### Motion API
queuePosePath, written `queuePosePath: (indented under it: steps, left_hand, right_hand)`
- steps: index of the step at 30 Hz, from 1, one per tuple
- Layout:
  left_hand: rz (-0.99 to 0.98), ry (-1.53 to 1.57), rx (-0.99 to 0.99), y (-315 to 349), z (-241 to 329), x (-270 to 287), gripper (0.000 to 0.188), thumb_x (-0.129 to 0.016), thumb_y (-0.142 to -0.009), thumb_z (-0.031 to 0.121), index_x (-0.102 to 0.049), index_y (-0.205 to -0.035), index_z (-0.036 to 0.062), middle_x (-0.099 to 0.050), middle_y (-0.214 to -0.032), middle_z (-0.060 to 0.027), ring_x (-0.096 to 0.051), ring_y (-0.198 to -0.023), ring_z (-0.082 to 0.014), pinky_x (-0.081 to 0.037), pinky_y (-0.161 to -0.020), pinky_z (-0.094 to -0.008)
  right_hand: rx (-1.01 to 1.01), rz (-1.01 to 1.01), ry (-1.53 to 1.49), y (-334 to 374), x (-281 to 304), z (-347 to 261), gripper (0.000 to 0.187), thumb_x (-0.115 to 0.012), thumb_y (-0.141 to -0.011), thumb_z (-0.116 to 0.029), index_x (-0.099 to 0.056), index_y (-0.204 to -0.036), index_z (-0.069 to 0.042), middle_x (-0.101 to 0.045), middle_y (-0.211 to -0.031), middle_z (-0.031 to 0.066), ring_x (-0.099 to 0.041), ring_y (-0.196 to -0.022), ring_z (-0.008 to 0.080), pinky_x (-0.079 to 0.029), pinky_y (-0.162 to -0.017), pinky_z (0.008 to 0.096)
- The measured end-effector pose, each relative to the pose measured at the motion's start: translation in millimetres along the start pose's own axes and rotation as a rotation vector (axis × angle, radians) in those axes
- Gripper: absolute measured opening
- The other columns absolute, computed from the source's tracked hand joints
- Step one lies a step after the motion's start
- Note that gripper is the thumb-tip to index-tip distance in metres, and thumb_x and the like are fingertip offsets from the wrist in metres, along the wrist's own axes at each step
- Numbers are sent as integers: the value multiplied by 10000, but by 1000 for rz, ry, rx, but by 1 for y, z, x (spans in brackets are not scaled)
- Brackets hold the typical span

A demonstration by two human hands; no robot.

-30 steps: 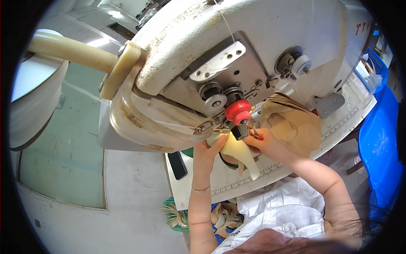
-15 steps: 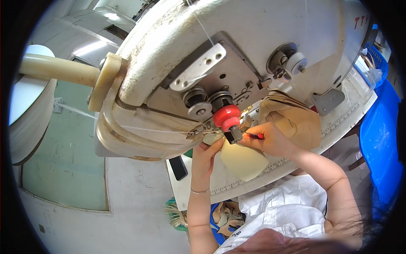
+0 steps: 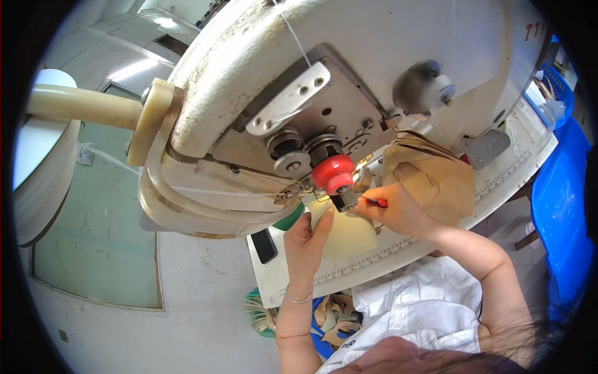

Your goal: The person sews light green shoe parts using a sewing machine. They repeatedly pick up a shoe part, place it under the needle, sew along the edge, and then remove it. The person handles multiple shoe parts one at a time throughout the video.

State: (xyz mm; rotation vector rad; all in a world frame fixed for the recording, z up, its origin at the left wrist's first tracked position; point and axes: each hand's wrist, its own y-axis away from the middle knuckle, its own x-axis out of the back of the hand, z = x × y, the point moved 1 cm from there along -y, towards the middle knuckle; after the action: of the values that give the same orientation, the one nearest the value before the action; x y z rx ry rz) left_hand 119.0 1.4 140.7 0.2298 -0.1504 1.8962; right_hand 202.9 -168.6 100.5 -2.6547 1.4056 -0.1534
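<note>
A cream, flat flexible piece (image 3: pixel 350 235) lies under the head of a white sewing machine (image 3: pixel 237 81). My left hand (image 3: pixel 306 242) is closed on its left edge, thumb and fingers pinching it. Close to the needle area, my right hand (image 3: pixel 402 210) grips a slim tool with a red and black end (image 3: pixel 377 202); its tip is hidden, so its kind cannot be told. A red knob (image 3: pixel 333 172) on the machine hangs just above and between both hands, covering the stitching spot. White thread runs down the machine's front.
Tan curved pieces (image 3: pixel 430 181) are stacked right of the needle area. A black phone (image 3: pixel 264 246) lies at the table's left end, near a green round object (image 3: pixel 290 218). A ruler strip (image 3: pixel 367 257) follows the table's front edge. Blue plastic (image 3: pixel 560 206) hangs at the right.
The cream piece has swung left and its lower end sits a little higher. My left hand has shifted slightly down with its edge. A round part on the machine's right is now blurred, turning.
</note>
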Motion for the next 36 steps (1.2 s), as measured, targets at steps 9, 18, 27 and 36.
queuePosePath:
  steps: [9, 18, 27, 36]
  left_hand:
    - [-59, 297, 118, -24, -6, 8, 219, -614, -866, 148, -617, -1004, -21, -645, -881, -46, -597, -730, -74, -462, -632, -195]
    - [-88, 982, 344, -24, -10, 16, 404, -509, -904, 248, -475, -1217, -6, -576, -1144, -94, -568, -1015, -194, -474, -836, -327]
    - [-27, 341, 69, -9, -13, 6, 313, -584, -864, 84, -533, -1153, -24, -588, -1114, -91, -565, -1001, -139, -455, -859, -279]
    - [-57, 824, 190, -10, -8, -1, 249, -560, -877, 125, -561, -1077, -24, -618, -1058, -100, -601, -928, -144, -476, -809, -283]
  right_hand:
    - [5, 6, -141, 0, -8, 10, 335, -620, -869, -325, -630, -718, -26, -399, -498, -60, -311, -453, 25, -265, -397, 237]
    - [-164, -54, -256, -2, -9, 11, 400, -641, -839, -391, -573, -615, -67, -410, -512, -77, -325, -457, 12, -257, -398, 213]
    - [-37, -10, -85, -6, -5, 8, 402, -641, -840, -365, -584, -629, -27, -405, -480, -53, -348, -445, 13, -294, -390, 215]
    - [-118, -12, -173, -1, -10, 8, 345, -638, -843, -357, -630, -713, -37, -430, -495, -47, -372, -448, 20, -321, -380, 224]
